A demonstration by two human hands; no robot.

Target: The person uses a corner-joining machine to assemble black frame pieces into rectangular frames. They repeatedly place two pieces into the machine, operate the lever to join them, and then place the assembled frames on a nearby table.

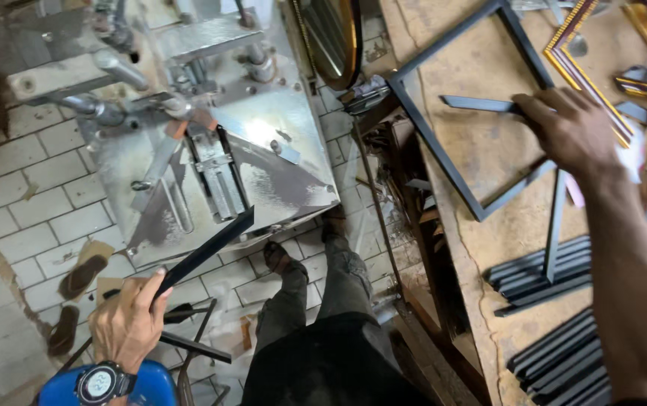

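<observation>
Head view, looking down at a framing workshop. Lower left of the frame: the left hand, a wristwatch on its wrist, is closed around one end of a black frame strip; the strip rises diagonally toward the centre, its far end overlapping the lower edge of the metal machine table. Below the wrist lies a blue rounded object. Bottom centre: the person's dark-trousered legs, feet on the pale tiled floor; a pair of sandals lies on the tiles at left.

Right side: the forearm runs up the right edge to the right hand, upper right of the frame, fingers bent over a short dark moulding piece on the brown workbench; whether it grips the piece or merely presses on it cannot be told. The piece lies inside an assembled black rectangular frame. Lower right: stacks of dark cut strips on the bench. Top right: a gold-edged frame corner just beyond the hand. Top centre: an oval gold-rimmed object beside the machine.
</observation>
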